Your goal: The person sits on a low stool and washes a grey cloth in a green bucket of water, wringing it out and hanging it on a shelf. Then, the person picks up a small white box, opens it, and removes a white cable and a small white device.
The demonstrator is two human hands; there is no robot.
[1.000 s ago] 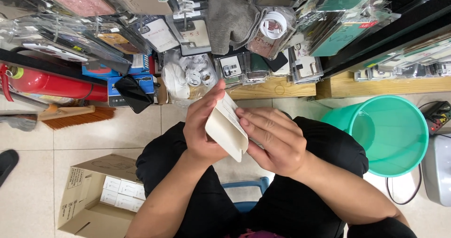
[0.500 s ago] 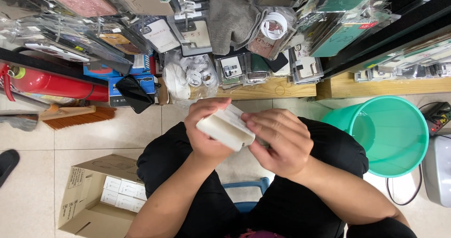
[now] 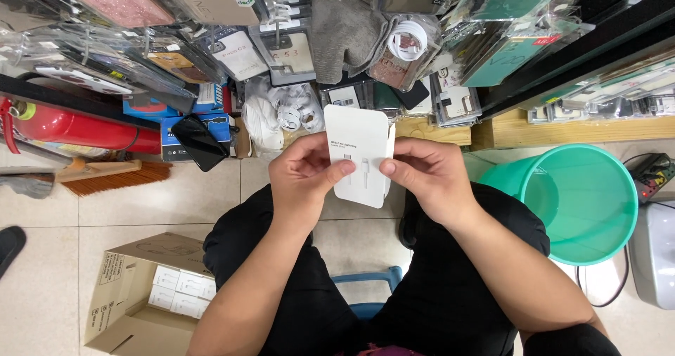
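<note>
A flat white cable box (image 3: pixel 356 152) with rounded corners is held upright between both hands, its printed face turned to me, above my lap. My left hand (image 3: pixel 302 177) grips its left edge with the thumb on the front. My right hand (image 3: pixel 425 173) pinches the right edge, thumb on the face. I sit on a blue stool (image 3: pixel 365 293) in black trousers.
An open cardboard carton (image 3: pixel 133 300) with small white boxes stands on the tile floor at lower left. A teal bucket (image 3: pixel 583 201) stands at right. Ahead hang packaged phone accessories (image 3: pixel 281 47); a red fire extinguisher (image 3: pixel 84 127), a brush (image 3: pixel 112 177) and a black phone (image 3: pixel 200 141) lie at left.
The white box has been turned from a tilted, edge-on pose to upright with its flat front facing me. Both hands have shifted to its side edges.
</note>
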